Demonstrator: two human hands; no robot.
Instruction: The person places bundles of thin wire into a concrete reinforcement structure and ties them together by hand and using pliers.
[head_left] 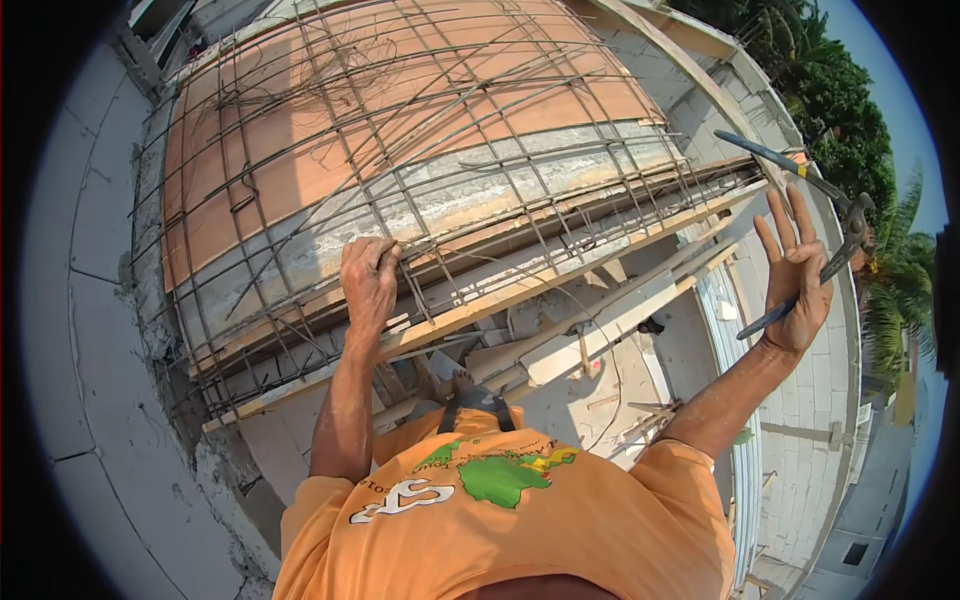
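Note:
My left hand point(368, 278) is closed around a bar at the near edge of a steel rebar grid point(420, 130) that lies over orange formwork panels point(300, 120). My right hand point(795, 268) is raised out to the right with its fingers spread, and the blue-handled pincers point(812, 215) rest between thumb and palm. The pincers' handles are apart and their jaws point to the far right. My orange shirt point(500, 510) fills the lower middle of the view.
Wooden planks point(560, 300) edge the formwork just below the grid. Grey block walls point(90, 300) stand at left and right point(800, 420). Far below lies a floor littered with boards and scraps point(600, 400). Trees point(850, 110) rise at the upper right.

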